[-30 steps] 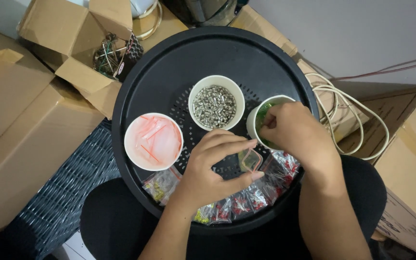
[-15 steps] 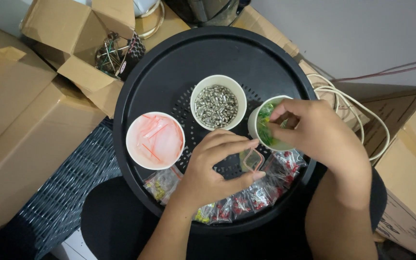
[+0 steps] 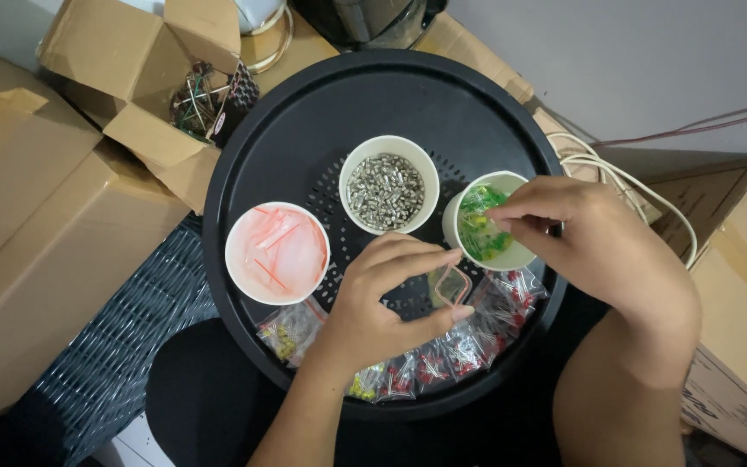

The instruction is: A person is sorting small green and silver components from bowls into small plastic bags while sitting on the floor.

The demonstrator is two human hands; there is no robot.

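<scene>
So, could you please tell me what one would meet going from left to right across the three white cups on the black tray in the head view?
White cup of pink-edged clear bags → white cup of small silver metal pieces → white cup of green parts, with the right hand over it.

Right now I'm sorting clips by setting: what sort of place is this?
Probably a home or small workshop packing spot, not a factory line. A round black tray rests on the person's lap, holding paper cups of small parts and filled little bags, with open cardboard boxes around.
</scene>
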